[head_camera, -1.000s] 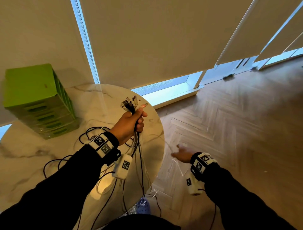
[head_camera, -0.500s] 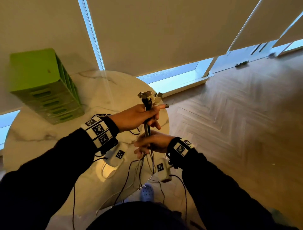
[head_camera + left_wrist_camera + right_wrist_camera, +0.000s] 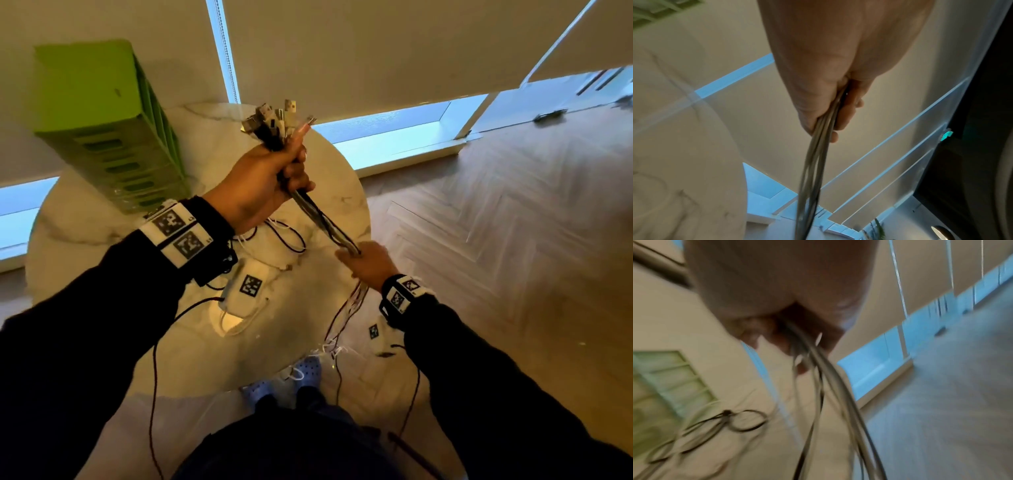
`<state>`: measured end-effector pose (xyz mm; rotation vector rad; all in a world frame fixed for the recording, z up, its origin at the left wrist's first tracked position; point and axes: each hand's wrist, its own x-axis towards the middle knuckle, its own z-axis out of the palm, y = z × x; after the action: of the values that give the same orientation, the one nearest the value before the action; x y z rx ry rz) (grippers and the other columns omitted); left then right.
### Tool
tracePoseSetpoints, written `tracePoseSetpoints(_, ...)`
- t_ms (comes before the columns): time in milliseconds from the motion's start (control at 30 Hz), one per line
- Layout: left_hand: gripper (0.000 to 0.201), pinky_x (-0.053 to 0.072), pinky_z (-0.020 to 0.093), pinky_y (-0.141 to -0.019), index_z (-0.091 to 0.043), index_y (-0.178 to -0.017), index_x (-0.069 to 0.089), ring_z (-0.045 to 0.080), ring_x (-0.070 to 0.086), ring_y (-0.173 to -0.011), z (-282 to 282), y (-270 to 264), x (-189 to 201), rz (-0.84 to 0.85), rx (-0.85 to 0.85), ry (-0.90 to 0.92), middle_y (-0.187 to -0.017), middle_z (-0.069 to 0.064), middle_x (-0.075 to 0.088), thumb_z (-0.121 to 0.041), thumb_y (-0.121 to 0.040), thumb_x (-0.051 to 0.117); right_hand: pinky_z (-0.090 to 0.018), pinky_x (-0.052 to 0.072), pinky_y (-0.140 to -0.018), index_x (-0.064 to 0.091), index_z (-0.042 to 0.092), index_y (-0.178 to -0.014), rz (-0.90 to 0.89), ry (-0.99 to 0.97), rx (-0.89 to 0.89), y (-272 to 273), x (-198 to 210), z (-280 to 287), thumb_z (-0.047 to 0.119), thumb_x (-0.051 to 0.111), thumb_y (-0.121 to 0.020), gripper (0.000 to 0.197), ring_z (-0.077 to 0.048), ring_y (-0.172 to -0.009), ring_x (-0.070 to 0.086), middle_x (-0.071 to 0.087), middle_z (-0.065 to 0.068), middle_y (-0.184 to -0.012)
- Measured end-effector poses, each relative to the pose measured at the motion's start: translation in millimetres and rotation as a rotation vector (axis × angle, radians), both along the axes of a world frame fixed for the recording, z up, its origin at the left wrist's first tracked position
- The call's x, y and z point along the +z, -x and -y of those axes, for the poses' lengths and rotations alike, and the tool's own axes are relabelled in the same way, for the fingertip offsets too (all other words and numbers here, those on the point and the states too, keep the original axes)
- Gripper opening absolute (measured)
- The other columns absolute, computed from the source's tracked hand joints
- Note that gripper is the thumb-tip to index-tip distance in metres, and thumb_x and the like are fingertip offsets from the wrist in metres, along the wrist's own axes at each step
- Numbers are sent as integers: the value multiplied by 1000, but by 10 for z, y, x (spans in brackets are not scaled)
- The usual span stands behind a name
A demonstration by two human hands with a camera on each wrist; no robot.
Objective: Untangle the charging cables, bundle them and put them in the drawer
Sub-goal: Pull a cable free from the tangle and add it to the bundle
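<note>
My left hand (image 3: 274,174) grips a bunch of charging cables (image 3: 323,222) just under their plugs (image 3: 274,118), which stick up above the fist. The strands run taut, down and to the right, into my right hand (image 3: 363,262), which is closed round them lower down. Below that hand the loose ends (image 3: 342,322) hang past the table edge toward the floor. In the left wrist view the cables (image 3: 818,146) leave the fist (image 3: 830,104) as a tight grey bundle. The right wrist view is blurred; the cables (image 3: 818,363) pass through the curled fingers (image 3: 764,334).
A green drawer unit (image 3: 102,126) stands at the back left of the round marble table (image 3: 294,342). More cable loops (image 3: 287,236) lie on the tabletop. Wooden floor (image 3: 513,240) spreads to the right, with windows and blinds behind.
My right hand came up from beside the table, took hold of the bundle just under the left hand, and has slid down and right along it, pulling the strands straight.
</note>
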<state>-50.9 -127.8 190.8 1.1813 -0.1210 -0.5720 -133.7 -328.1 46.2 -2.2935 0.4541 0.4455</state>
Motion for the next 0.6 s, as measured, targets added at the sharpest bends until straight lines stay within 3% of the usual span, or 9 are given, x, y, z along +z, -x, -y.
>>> tracePoseSetpoints(67, 23, 51, 33, -84, -15, -92, 58, 14, 38, -59, -23, 59, -120, -15, 72, 26, -63, -3, 32, -25, -108, 43, -32, 37, -66, 68, 11, -76, 191, 258, -114, -88, 106, 313, 40, 66, -92, 33, -37, -78, 65, 64, -11, -69)
tracePoseSetpoints(133, 21, 50, 32, -84, -22, -116, 60, 12, 40, -60, -18, 105, -225, -7, 152, 45, -67, -5, 37, -22, -108, 41, -31, 32, -63, 63, 9, -72, 292, 280, -209, -138, 135, 473, 39, 68, -90, 35, -36, -72, 62, 60, -7, -64)
tracePoseSetpoints(200, 34, 47, 30, -84, -14, -141, 49, 12, 38, -63, -4, 103, -281, -1, 223, 55, -67, -7, 39, -19, -109, 40, -31, 37, -59, 60, 13, -74, 245, 238, -123, -98, 67, 467, 37, 65, -92, 31, -30, -68, 60, 59, -3, -63)
tracePoseSetpoints(233, 41, 46, 30, -82, -6, -148, 40, 12, 36, -64, 0, 87, -286, 1, 264, 60, -66, -8, 39, -18, -109, 39, -31, 46, -60, 59, 16, -78, 191, 206, -14, -39, 4, 407, 37, 62, -94, 27, -26, -65, 59, 59, 0, -64)
tracePoseSetpoints(300, 31, 43, 27, -79, -10, -137, 49, 12, 35, -65, 29, 62, -248, 19, 351, 76, -66, -9, 40, -17, -108, 40, -41, 58, -68, 54, 21, -92, 83, 156, 224, 131, -111, 203, 40, 56, -98, 20, -21, -65, 62, 61, 1, -72)
tracePoseSetpoints(367, 11, 39, 25, -74, -20, -105, 55, 10, 36, -66, 74, 47, -187, 9, 420, 88, -70, -8, 40, -18, -107, 44, -45, 58, -74, 43, 20, -112, 18, 123, 415, 304, -183, -115, 44, 52, -100, 29, -26, -76, 67, 66, -3, -87)
tracePoseSetpoints(400, 12, 37, 24, -73, -22, -97, 53, 9, 36, -67, 95, 39, -178, -12, 458, 76, -72, -7, 39, -19, -106, 47, -45, 57, -77, 38, 18, -121, 7, 115, 480, 382, -219, -282, 46, 50, -100, 36, -30, -84, 68, 68, -8, -97)
tracePoseSetpoints(467, 13, 32, 23, -71, -25, -93, 50, 8, 33, -67, 122, 16, -215, -27, 519, 20, -73, -7, 35, -22, -106, 48, -45, 55, -81, 32, 13, -132, 19, 78, 576, 511, -272, -612, 47, 48, -101, 48, -35, -95, 68, 68, -15, -111)
tracePoseSetpoints(600, 16, 30, 23, -67, -26, -90, 47, 6, 32, -62, -5, -43, -330, -19, 565, -68, -70, -8, 34, -31, -105, 51, -46, 55, -77, 26, 11, -139, 14, -10, 694, 568, -361, -1000, 52, 49, -99, 62, -37, -94, 67, 66, -17, -113)
